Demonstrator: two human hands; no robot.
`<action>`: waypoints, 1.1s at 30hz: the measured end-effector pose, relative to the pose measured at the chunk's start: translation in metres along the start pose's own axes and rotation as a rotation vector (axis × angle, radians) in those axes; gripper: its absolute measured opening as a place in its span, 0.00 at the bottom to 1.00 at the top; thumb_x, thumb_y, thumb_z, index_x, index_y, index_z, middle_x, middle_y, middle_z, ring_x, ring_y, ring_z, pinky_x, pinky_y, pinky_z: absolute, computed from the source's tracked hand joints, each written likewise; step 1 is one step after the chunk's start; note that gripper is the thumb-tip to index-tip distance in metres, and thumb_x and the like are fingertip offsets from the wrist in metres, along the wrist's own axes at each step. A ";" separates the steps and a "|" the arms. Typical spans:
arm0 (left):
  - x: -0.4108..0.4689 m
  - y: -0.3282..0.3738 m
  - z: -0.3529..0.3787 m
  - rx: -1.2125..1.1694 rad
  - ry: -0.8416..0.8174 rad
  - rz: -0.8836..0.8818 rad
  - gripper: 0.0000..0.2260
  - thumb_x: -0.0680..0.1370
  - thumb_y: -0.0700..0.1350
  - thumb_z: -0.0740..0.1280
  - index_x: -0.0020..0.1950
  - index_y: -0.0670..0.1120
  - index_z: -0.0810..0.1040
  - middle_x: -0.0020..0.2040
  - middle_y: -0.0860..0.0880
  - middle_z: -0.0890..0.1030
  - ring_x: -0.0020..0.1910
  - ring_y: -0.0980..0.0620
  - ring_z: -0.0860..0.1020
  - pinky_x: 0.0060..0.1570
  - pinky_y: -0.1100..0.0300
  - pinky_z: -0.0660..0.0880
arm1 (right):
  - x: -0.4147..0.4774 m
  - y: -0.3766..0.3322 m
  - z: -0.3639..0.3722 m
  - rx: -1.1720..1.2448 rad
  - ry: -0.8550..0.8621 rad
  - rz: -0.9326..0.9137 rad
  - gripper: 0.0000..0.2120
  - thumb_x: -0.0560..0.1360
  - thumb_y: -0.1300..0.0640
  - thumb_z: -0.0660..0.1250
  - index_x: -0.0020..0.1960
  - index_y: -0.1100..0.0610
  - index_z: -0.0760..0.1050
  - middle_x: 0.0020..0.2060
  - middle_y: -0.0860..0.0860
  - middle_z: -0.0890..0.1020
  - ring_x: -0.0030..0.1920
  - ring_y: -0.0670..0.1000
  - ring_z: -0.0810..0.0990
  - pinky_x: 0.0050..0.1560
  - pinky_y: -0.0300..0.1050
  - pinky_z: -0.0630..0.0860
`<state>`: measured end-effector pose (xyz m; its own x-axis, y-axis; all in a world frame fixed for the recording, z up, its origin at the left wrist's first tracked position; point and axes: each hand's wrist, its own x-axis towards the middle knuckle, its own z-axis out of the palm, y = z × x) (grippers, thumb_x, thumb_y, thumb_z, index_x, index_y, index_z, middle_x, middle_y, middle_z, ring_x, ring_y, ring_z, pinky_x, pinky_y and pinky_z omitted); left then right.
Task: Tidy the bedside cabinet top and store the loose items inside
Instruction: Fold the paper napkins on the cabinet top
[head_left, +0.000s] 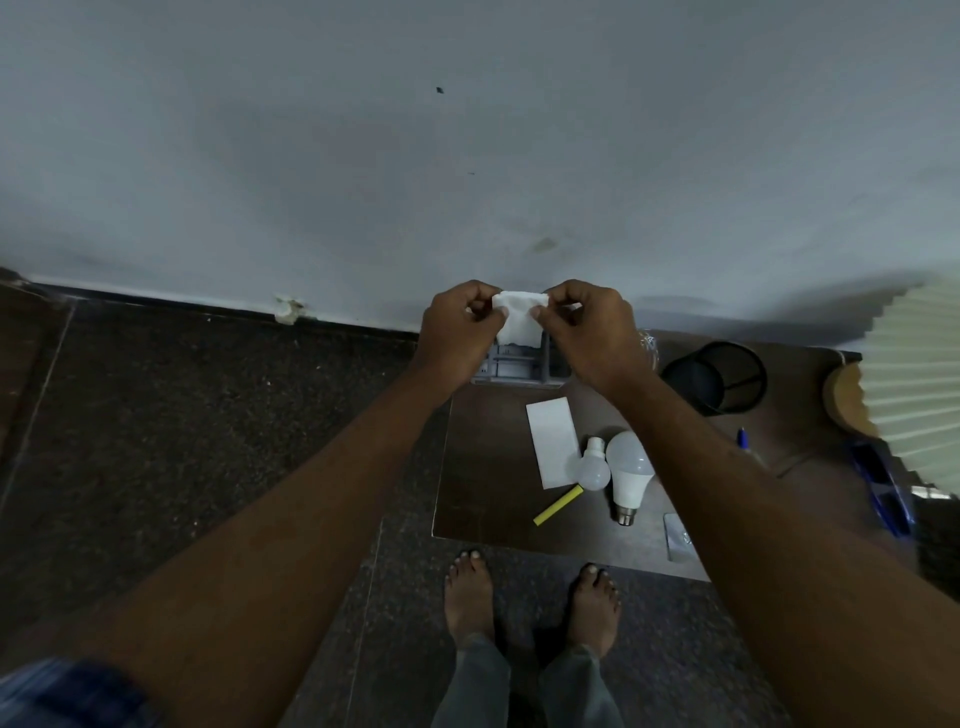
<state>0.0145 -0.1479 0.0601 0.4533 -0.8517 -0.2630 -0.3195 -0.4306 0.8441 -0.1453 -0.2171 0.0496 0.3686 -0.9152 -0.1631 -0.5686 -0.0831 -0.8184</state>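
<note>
Both hands, left (462, 322) and right (587, 322), pinch the white tissue (519, 319) above the surface (488, 499). Fold edges flush, crease firmly, then store.

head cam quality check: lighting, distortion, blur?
Head view: dim, flat light with a soft shadow on the wall; strong wide-angle bend, so the skirting curves and the forearms balloon toward the lower corners; left hand and right hand, both pinching a white tissue, look fairly sharp; the lampshade at the right edge is stretched; no glare on the bulbs.
</note>
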 end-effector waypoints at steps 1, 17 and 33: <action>0.000 -0.001 0.001 0.008 0.004 0.002 0.09 0.78 0.37 0.70 0.58 0.39 0.83 0.51 0.42 0.86 0.46 0.49 0.82 0.47 0.59 0.80 | 0.000 0.002 0.001 -0.009 -0.001 -0.007 0.05 0.77 0.53 0.73 0.48 0.55 0.82 0.44 0.47 0.84 0.43 0.46 0.82 0.45 0.39 0.80; 0.003 -0.016 0.007 0.073 0.044 0.102 0.10 0.77 0.34 0.71 0.58 0.41 0.84 0.53 0.47 0.85 0.52 0.52 0.83 0.51 0.73 0.78 | 0.001 0.016 0.012 -0.216 -0.028 -0.064 0.11 0.76 0.55 0.74 0.57 0.55 0.83 0.50 0.52 0.84 0.47 0.48 0.82 0.52 0.42 0.79; -0.074 -0.033 0.021 -0.077 0.022 -0.056 0.07 0.77 0.37 0.72 0.52 0.47 0.83 0.46 0.55 0.85 0.46 0.61 0.83 0.47 0.71 0.78 | -0.070 0.011 0.005 -0.092 0.053 -0.037 0.05 0.75 0.60 0.73 0.50 0.54 0.81 0.47 0.49 0.82 0.36 0.38 0.73 0.38 0.24 0.68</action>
<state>-0.0259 -0.0770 0.0421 0.4872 -0.8198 -0.3008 -0.2289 -0.4523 0.8620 -0.1733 -0.1522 0.0496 0.3521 -0.9303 -0.1026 -0.6218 -0.1505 -0.7686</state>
